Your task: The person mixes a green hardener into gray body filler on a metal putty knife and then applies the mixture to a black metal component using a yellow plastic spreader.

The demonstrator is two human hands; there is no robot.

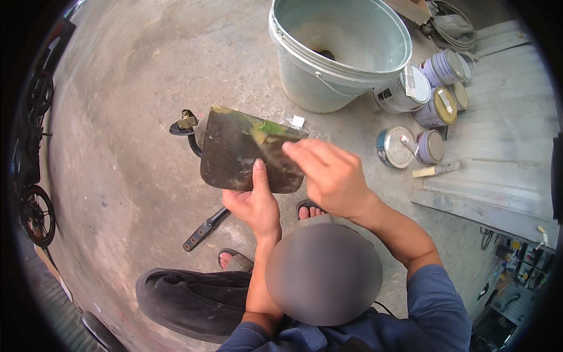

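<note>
Concrete floor [129,117] spreads around you, bucket [305,76] standing beyond. Your plate [231,146] is up off the floor, long axis running left to right, just ahead of your left hand [258,205], which pinches the near edge. Your right hand [337,176] covers the right end; whether it grips anything, I can't tell.

bright, diffuse light, soft shadow under the bucket [331,88] beyond the right fingers [302,157], slight motion blur around those fingers, heavy blur over the head [324,274] below them, dim shelves [525,264] far right, edges bent outward, black rim
</note>
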